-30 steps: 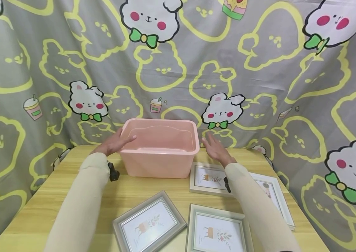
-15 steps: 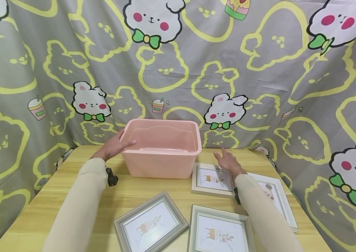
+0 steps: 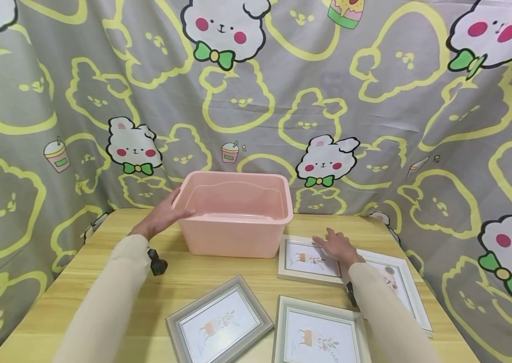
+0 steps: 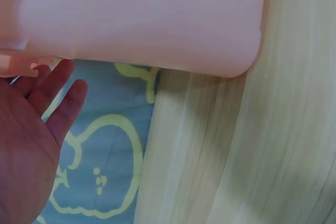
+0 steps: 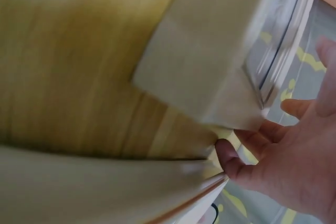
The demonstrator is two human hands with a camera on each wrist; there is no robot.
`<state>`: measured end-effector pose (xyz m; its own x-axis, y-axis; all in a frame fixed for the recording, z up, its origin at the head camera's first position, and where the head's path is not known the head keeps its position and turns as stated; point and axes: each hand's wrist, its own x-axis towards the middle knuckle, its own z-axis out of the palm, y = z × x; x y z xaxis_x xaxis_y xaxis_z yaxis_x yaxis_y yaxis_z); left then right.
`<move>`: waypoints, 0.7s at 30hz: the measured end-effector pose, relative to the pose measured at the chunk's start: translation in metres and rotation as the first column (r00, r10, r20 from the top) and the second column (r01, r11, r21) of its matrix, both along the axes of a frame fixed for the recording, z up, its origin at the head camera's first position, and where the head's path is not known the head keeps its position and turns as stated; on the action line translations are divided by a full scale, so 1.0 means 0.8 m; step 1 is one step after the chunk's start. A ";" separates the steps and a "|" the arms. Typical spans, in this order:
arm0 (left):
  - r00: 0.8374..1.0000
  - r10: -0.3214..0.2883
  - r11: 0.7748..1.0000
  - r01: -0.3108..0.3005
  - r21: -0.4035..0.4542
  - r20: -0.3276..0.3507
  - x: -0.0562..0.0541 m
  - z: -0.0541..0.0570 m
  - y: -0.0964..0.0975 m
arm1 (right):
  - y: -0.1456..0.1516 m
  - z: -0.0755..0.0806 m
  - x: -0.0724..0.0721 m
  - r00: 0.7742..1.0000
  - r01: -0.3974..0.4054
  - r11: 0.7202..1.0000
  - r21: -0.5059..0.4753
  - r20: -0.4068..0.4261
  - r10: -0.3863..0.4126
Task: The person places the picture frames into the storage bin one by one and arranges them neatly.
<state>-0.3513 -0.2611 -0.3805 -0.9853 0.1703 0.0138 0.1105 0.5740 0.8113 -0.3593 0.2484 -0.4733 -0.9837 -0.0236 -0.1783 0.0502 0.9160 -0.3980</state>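
A pink plastic storage bin (image 3: 233, 237) stands upright at the back of the table. My left hand (image 3: 163, 218) holds its left rim, thumb over the top and fingers along the outer side; in the left wrist view the bin wall hides some fingertips. To the bin's right lies a cream picture frame (image 3: 312, 276) with a deer print. My right hand (image 3: 339, 248) is over its far right corner, fingers spread and loosely bent. In the right wrist view those fingers are beside the frame's end; whether they touch it I cannot tell.
A white picture frame (image 3: 421, 308) lies at the right, partly under my forearm. Nearer me are a grey-brown frame (image 3: 175, 330) and a pale green-grey frame (image 3: 280, 327), lying flat on the wooden table (image 3: 79, 287). A patterned curtain (image 3: 238, 131) hangs close behind.
My right hand has moved from beside the bin, rightward and down to the cream picture frame. The left hand has stayed at the bin's left rim, its thumb settling onto it.
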 end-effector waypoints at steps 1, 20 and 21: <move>1.000 0.002 1.000 -0.002 0.002 -0.001 0.001 -0.001 -0.001 | 0.000 -0.001 0.001 1.000 0.003 1.000 0.003 -0.003 -0.003; 0.998 0.017 0.989 -0.008 0.145 -0.066 0.014 -0.024 0.000 | 0.010 -0.006 0.009 0.999 -0.010 1.000 0.018 -0.032 0.010; 0.997 0.015 0.987 -0.004 0.159 -0.069 0.014 -0.025 0.000 | 0.010 -0.006 0.009 0.999 -0.008 1.000 0.026 -0.034 0.009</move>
<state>-0.3397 -0.2609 -0.4004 -0.9825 0.1513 0.1089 0.1656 0.4396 0.8828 -0.3520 0.2566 -0.4783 -0.9890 -0.0279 -0.1453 0.0291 0.9262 -0.3758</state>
